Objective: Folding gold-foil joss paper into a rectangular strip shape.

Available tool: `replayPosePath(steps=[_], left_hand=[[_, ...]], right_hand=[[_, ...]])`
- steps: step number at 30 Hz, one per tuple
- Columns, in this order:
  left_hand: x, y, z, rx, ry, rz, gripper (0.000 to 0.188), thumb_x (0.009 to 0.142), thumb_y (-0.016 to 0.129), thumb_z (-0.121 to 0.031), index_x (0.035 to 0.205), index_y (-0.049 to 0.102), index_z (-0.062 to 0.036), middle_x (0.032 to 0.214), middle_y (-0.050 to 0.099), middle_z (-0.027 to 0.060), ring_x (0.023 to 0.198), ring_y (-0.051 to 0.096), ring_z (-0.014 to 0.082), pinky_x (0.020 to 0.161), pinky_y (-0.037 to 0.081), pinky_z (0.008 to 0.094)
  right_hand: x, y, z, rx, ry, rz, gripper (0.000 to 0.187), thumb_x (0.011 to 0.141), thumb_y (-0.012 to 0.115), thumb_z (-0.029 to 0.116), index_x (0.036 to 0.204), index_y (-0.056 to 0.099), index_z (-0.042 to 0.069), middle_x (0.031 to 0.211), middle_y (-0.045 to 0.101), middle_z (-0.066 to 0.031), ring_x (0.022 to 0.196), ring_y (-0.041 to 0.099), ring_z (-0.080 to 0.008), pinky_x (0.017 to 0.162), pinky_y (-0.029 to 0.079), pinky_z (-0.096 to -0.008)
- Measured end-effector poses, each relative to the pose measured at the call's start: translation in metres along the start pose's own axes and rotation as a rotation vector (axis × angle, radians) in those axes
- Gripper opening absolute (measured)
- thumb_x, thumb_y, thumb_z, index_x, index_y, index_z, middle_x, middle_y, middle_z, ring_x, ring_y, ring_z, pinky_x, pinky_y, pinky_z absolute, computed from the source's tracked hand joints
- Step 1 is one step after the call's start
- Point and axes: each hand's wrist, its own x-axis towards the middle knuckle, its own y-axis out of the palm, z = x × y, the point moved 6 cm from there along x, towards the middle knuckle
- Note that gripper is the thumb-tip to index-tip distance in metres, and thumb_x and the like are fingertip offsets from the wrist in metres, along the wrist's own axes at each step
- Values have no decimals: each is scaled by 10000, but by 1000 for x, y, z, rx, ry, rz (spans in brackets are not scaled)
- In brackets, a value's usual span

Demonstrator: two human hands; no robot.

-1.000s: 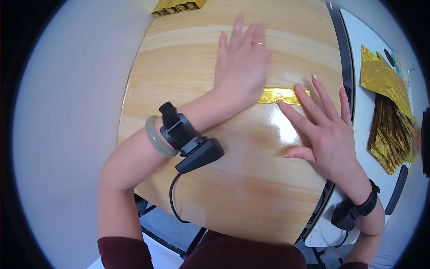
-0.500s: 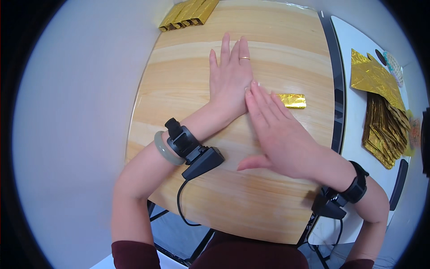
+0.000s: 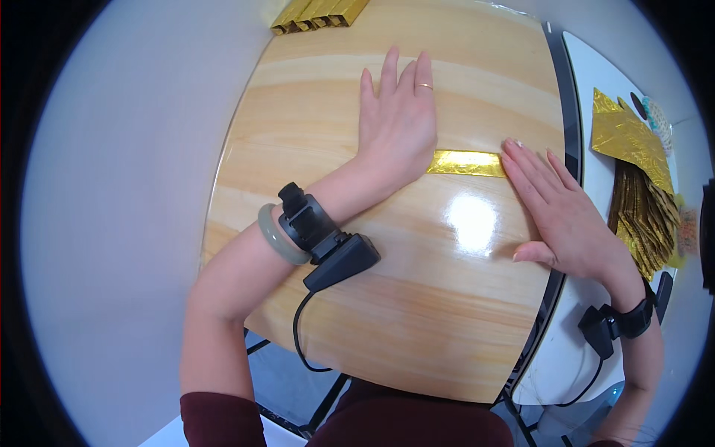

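Note:
A flat, narrow strip of folded gold foil paper (image 3: 471,163) lies crosswise on the wooden tabletop. My left hand (image 3: 398,123) is laid over its left end with the fingers stretched out, hiding that part of the strip. At the strip's right end, the fingertips of my right hand (image 3: 562,205) touch or cover its edge, the fingers extended and the thumb held apart. Neither hand grips anything. A ring is on my left hand, and a bangle and a black wrist device sit on my left forearm.
Several folded gold paper pieces (image 3: 320,15) lie side by side at the table's far left corner. On a white side table (image 3: 577,320) to the right are a fanned stack of gold sheets (image 3: 642,216) and a loose gold sheet (image 3: 629,134). A pale wall borders the left.
My right hand has slid rightward along the gold strip, away from my left hand, uncovering its middle. My left hand stays almost in place. The whole view has shifted slightly.

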Motion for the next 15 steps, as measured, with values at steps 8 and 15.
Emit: replayPosePath(steps=[8, 15], left_hand=[[4, -5, -7, -59, 38, -26, 582, 902, 531, -94, 1421, 315, 55, 1381, 449, 207, 1393, 258, 414, 1101, 223, 601], [0, 1, -2, -12, 0, 95, 576, 919, 553, -175, 1399, 345, 68, 1393, 441, 206, 1373, 292, 398, 1075, 250, 592]], right_hand=[[56, 7, 39, 114, -22, -221, 1151, 777, 493, 743, 1417, 216, -172, 1463, 301, -344, 1422, 253, -401, 1178, 195, -456], [47, 10, 26, 171, -101, -169, 1183, 746, 441, 783, 1443, 181, -138, 1502, 250, -312, 1426, 232, -408, 1173, 197, -468]])
